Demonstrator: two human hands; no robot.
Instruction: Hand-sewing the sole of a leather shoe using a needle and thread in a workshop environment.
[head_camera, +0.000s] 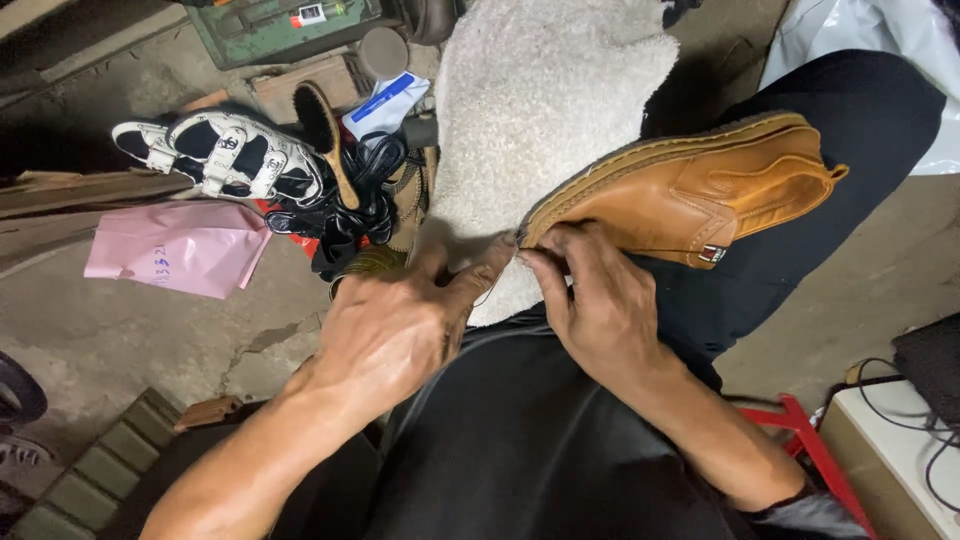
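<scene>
Fingers (548, 262) of both my hands pinch at one tan shoe's (700, 190) toe, over one fleece cloth (540, 100); two sandals (220, 150) lie nearby.

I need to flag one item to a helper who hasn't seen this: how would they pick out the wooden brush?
Start at the fleecy white cloth over the person's lap and look just left of it, to the pile of black cords on the floor. The wooden-handled brush lies on that pile beside the black-and-white strapped sandal, the only thing there with dark bristles.

Beside the tan leather shoe (700, 185) lie a cream fleece cloth (540, 110), black-and-white sandals (225, 150) and a pink bag (180, 250).
</scene>
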